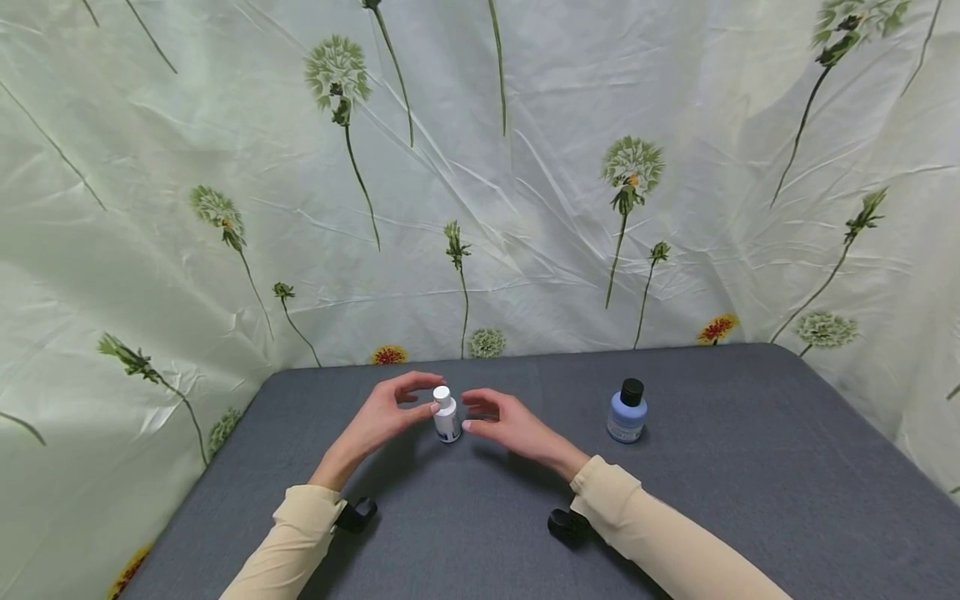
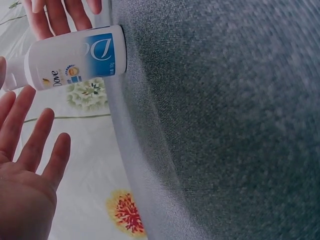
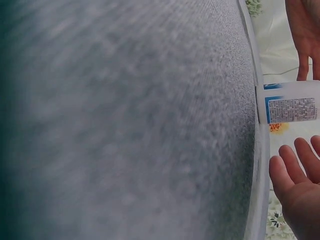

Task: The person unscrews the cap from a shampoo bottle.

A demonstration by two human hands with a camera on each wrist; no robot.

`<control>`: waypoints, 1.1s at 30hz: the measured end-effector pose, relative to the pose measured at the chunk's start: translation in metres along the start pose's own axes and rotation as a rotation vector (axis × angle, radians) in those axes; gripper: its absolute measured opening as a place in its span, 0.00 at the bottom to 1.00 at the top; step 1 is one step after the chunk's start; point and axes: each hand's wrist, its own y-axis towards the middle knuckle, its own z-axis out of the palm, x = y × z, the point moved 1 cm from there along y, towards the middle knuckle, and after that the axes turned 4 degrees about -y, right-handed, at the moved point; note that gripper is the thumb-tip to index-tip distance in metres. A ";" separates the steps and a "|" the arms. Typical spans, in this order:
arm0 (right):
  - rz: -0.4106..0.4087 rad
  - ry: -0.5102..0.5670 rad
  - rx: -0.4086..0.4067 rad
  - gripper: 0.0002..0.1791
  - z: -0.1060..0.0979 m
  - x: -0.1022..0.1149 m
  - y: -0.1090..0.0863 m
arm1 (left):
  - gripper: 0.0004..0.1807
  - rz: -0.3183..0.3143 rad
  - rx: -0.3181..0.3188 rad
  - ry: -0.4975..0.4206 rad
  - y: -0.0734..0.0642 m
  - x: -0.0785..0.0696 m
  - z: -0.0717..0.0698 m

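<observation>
A small white Dove bottle with a white cap stands upright on the grey table, between the two hands. Its blue and white front label shows in the left wrist view, where the bottle lies sideways in the picture. The left hand is at the bottle's left, fingers spread and loosely bent, thumb tip beside the cap; whether it touches cannot be told. On the other side the right hand curves toward the bottle with a small gap. In the right wrist view its fingers are apart and hold nothing.
A blue bottle with a black cap stands on the table to the right of the right hand. Behind the table hangs a pale curtain printed with dandelions. Black straps with cameras sit under both wrists.
</observation>
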 end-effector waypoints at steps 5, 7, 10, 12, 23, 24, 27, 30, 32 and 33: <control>0.003 0.069 0.011 0.24 0.005 -0.001 0.007 | 0.21 0.008 -0.002 -0.032 0.000 -0.009 0.002; 0.002 0.110 0.019 0.24 0.008 -0.002 0.009 | 0.20 0.011 0.005 -0.054 -0.001 -0.017 0.002; 0.016 0.160 0.033 0.25 0.012 -0.003 0.013 | 0.20 0.014 0.017 -0.071 -0.004 -0.030 0.002; 0.037 0.184 0.039 0.25 0.014 -0.002 0.014 | 0.19 0.015 0.020 -0.064 -0.005 -0.034 0.002; 0.068 0.215 0.033 0.25 0.019 -0.006 0.021 | 0.16 0.007 0.014 -0.043 -0.003 -0.036 0.005; 0.070 0.213 0.031 0.25 0.019 -0.006 0.022 | 0.16 0.005 0.013 -0.042 -0.003 -0.036 0.005; 0.081 0.208 0.027 0.25 0.020 -0.007 0.022 | 0.15 0.000 0.009 -0.044 -0.003 -0.036 0.006; 0.097 0.199 0.020 0.25 0.020 -0.006 0.022 | 0.15 -0.008 0.007 -0.050 -0.003 -0.036 0.006; 0.099 0.193 0.019 0.25 0.020 -0.006 0.022 | 0.15 -0.010 0.007 -0.055 -0.003 -0.035 0.006; 0.101 0.187 0.019 0.25 0.020 -0.006 0.023 | 0.15 -0.011 0.006 -0.056 -0.003 -0.035 0.006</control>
